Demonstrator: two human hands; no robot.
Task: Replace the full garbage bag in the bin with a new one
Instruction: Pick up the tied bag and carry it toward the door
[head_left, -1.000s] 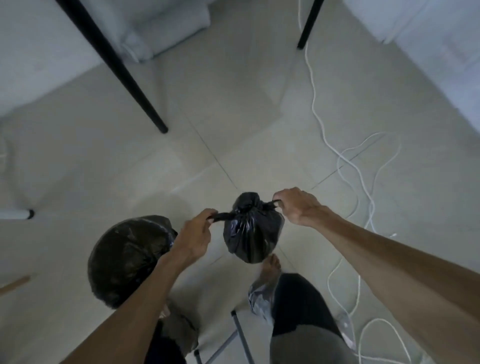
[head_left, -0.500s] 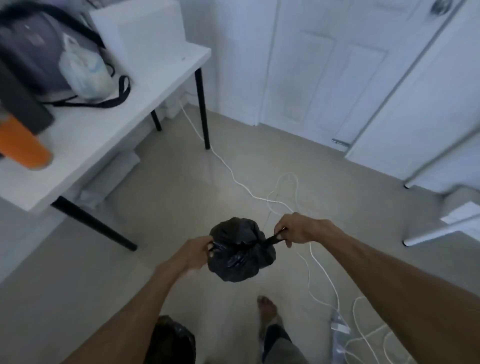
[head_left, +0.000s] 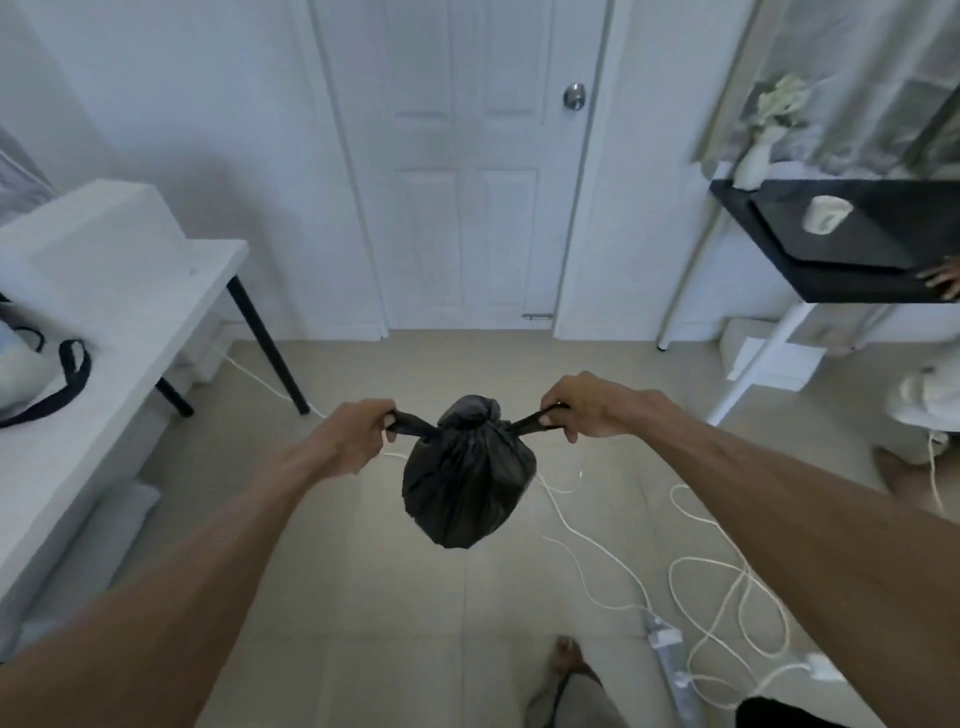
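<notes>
Right, full black garbage bag (head_left: 467, 478) hangs mid-frame, off the floor, strung btwn both hands. Left hand (head_left: 353, 431) at its 10 o'clock, fingers curled tight round the left tie strip (head_left: 413, 422). Right hand (head_left: 587, 408) at its 2 o'clock, fingers likewise curled round the right tie strip (head_left: 527, 422). Both strips run taut out from the bunched knot (head_left: 470, 410) on top of the bag. Bag body sags below the knot, w/ nothing under it but tiled floor (head_left: 389, 597).

White door (head_left: 457, 171) at 12 o'clock, shut, w/ knob (head_left: 574, 96) on its right side. White desk (head_left: 119, 306) at 9 o'clock, dark strap (head_left: 67, 379) lying on it. Black shelf (head_left: 852, 244) at 2 o'clock w/ a mug (head_left: 827, 214) on it. White cables (head_left: 701, 582) loop over the floor at 4 o'clock, near a power strip (head_left: 667, 649). Bare foot (head_left: 567, 657) at 6 o'clock.
</notes>
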